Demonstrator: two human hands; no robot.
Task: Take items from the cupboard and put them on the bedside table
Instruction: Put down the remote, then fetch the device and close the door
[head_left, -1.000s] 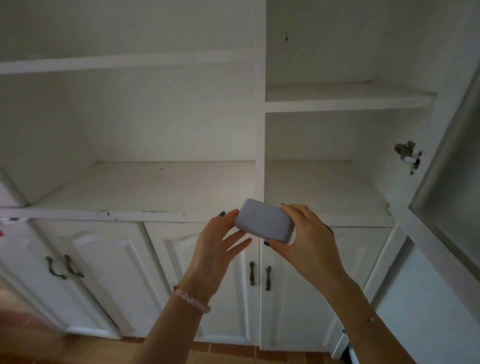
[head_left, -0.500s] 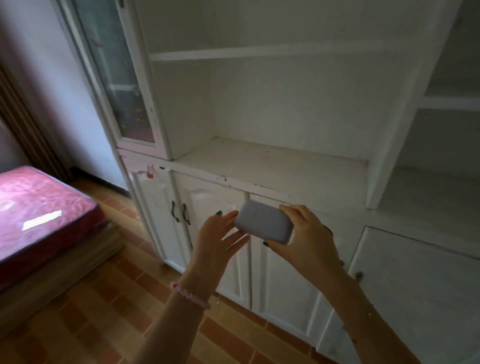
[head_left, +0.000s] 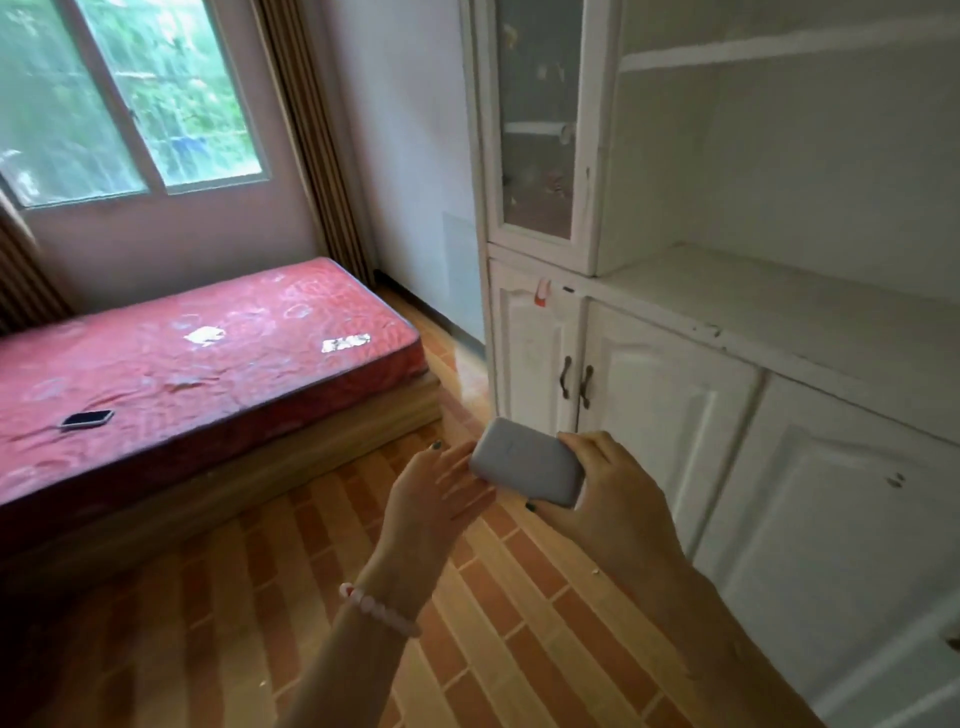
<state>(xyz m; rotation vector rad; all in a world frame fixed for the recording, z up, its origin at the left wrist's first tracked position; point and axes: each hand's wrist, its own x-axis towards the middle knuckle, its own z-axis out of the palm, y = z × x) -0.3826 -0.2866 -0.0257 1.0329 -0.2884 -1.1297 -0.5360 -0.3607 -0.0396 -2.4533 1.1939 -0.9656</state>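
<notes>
A pale grey rounded box (head_left: 527, 461), about palm-sized, is held in front of me over the floor. My right hand (head_left: 605, 501) grips its right end with thumb below and fingers above. My left hand (head_left: 434, 499) touches its left end with flat, spread fingers, and a pink bead bracelet sits on that wrist. The white cupboard (head_left: 769, 322) stands to the right, its open shelves bare. No bedside table is in view.
A bed with a red mattress (head_left: 197, 358) fills the left, with a dark phone (head_left: 85, 419) lying on it. A glass cupboard door (head_left: 535, 119) hangs closed at top centre. Window and curtains are behind the bed. Brick-patterned floor (head_left: 311, 597) lies between bed and cupboard.
My view has swung left, away from the cupboard shelves toward the bed and window. Both hands keep the grey box in the same hold in front of me.
</notes>
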